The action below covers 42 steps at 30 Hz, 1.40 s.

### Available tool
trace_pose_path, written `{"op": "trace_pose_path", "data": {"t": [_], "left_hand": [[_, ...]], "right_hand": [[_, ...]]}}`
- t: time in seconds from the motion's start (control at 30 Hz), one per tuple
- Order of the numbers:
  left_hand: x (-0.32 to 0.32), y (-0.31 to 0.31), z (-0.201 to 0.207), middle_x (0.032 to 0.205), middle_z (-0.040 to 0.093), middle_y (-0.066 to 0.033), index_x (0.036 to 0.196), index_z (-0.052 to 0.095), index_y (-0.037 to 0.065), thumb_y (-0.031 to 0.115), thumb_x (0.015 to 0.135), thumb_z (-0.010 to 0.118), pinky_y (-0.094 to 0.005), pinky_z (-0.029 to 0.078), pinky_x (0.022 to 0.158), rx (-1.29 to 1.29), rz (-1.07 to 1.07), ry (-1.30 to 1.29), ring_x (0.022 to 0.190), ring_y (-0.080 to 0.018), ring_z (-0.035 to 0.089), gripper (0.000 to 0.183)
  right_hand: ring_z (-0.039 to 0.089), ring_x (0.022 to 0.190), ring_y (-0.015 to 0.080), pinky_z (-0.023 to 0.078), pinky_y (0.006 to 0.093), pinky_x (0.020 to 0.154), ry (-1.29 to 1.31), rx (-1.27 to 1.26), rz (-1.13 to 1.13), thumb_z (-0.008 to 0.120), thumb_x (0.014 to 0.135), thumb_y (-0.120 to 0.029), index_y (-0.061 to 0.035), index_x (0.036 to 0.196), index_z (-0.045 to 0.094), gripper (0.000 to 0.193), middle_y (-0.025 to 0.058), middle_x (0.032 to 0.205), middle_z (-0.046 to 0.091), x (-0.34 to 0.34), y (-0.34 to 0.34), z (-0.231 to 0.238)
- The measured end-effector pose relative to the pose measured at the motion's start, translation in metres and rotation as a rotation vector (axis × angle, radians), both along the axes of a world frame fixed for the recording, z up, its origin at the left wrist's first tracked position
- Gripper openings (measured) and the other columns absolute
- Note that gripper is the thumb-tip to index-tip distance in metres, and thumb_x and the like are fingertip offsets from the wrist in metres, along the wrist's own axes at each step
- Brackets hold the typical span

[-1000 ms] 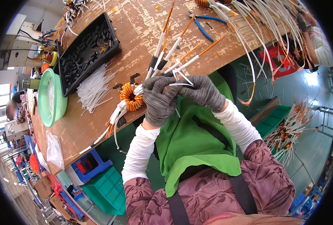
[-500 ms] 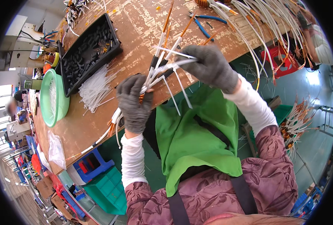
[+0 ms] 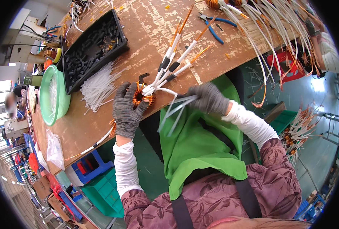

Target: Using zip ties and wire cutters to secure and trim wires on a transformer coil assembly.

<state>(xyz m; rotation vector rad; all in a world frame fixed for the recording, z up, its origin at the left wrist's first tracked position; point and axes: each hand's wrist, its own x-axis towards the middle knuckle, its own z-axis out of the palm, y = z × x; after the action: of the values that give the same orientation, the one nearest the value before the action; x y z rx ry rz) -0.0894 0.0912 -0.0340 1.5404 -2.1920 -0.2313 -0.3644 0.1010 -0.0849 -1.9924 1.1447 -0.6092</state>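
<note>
My left hand (image 3: 126,110), in a grey glove, is closed around the left side of a copper-wound ring coil (image 3: 151,100) at the table's front edge. From the coil, several white-sleeved leads (image 3: 185,51) with black sleeve pieces and bare orange-copper ends fan out up and to the right. My gloved right hand (image 3: 209,98) is to the right of the coil, closed on thin white cable ties (image 3: 176,109) that hang from its fingers. Motion smears the ties and the fingertips. One white strip runs from the lead bundle toward this hand; whether it is held is unclear.
Left on the worn table (image 3: 150,34) are a black tray (image 3: 125,45) of short black sleeves, loose cable ties (image 3: 100,88) and a green basin (image 3: 65,100). Blue-handled pliers (image 3: 215,33) lie farther back. White-sleeved cables (image 3: 259,42) overhang the right edge, near another person's arm (image 3: 315,44).
My right hand has pulled down and right, away from the leads, with the cable ties. My left hand has shifted slightly left and lower, and the coil is now exposed.
</note>
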Motion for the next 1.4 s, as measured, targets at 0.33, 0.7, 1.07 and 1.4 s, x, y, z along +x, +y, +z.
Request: {"op": "trace_pose_path", "data": {"t": [0.33, 0.7, 1.07, 1.4], "left_hand": [[-0.061, -0.044, 0.004, 0.083, 0.062, -0.0105, 0.106, 0.058, 0.009, 0.013, 0.076, 0.058, -0.0390, 0.041, 0.077, -0.127, -0.135, 0.095, 0.084, -0.0296, 0.055, 0.031], [-0.072, -0.049, -0.014, 0.071, 0.061, -0.0104, 0.089, 0.064, 0.006, 0.020, 0.077, 0.061, -0.0407, 0.039, 0.070, -0.196, 0.097, 0.162, 0.073, -0.0296, 0.054, 0.019], [-0.088, -0.012, 0.030, 0.078, 0.058, -0.0089, 0.091, 0.063, 0.004, 0.008, 0.074, 0.066, -0.0313, 0.042, 0.069, 0.047, -0.134, 0.805, 0.076, -0.0212, 0.054, 0.018], [-0.070, -0.002, 0.038, 0.081, 0.055, -0.0042, 0.086, 0.061, 0.009, 0.010, 0.077, 0.064, -0.0333, 0.039, 0.075, -0.565, 0.142, 0.720, 0.078, -0.0192, 0.050, 0.009]], "right_hand": [[0.056, 0.080, 0.0112, 0.046, 0.0266, 0.072, -0.670, 0.323, -0.236, 0.064, 0.081, -0.021, -0.0024, 0.100, 0.063, 0.027, 0.0045, 0.087, 0.065, 0.024, -0.060, 0.030], [0.058, 0.079, 0.0100, 0.050, 0.0267, 0.071, -0.827, 0.489, -0.283, 0.058, 0.085, -0.016, 0.0006, 0.106, 0.058, 0.027, 0.0049, 0.085, 0.063, 0.020, -0.031, 0.029], [0.040, 0.058, 0.0018, 0.034, 0.0178, 0.051, -0.682, 0.625, -0.172, 0.055, 0.087, -0.031, -0.0092, 0.112, 0.059, 0.033, -0.0072, 0.068, 0.048, 0.015, -0.009, 0.066], [0.040, 0.051, 0.0037, 0.036, 0.0197, 0.048, -0.821, 0.606, -0.339, 0.047, 0.091, -0.026, -0.0041, 0.103, 0.059, 0.028, -0.0031, 0.062, 0.047, 0.011, -0.021, 0.047]]}}
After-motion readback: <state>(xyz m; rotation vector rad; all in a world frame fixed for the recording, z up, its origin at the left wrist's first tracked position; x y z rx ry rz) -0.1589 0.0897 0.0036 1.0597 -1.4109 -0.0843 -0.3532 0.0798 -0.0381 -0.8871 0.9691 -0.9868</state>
